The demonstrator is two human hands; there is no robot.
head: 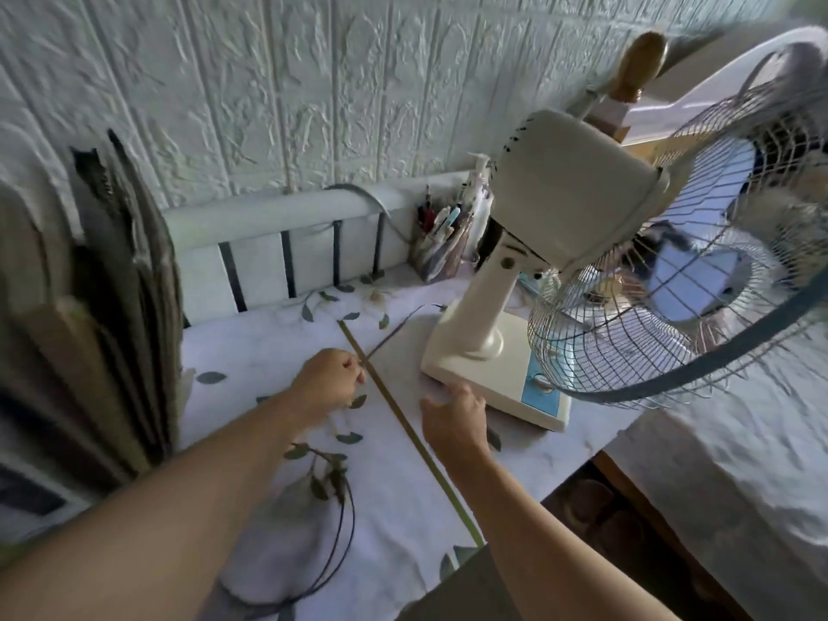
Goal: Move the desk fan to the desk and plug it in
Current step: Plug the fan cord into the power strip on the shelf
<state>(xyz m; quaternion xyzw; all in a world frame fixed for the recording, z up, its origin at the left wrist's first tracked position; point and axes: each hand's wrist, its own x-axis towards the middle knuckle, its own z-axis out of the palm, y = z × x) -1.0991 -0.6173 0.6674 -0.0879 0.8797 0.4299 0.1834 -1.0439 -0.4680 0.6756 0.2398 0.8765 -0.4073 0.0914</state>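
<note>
A cream desk fan (560, 203) with a wire cage and a blue control panel stands upright on the desk (251, 351), which is covered by a white cloth with leaf prints. Its dark power cord (394, 331) runs from the back of the base to my left hand (331, 380), which pinches it. More dark cord (345, 526) loops over the cloth near the desk's front. My right hand (454, 416) rests at the near corner of the fan's base, fingers apart.
A stack of cardboard (112, 307) leans at the left. A pen holder (437, 244) stands by the white slatted rail (278, 244) at the back. A thin yellow strip (403, 419) crosses the desk. A white-covered bed (739, 463) lies to the right.
</note>
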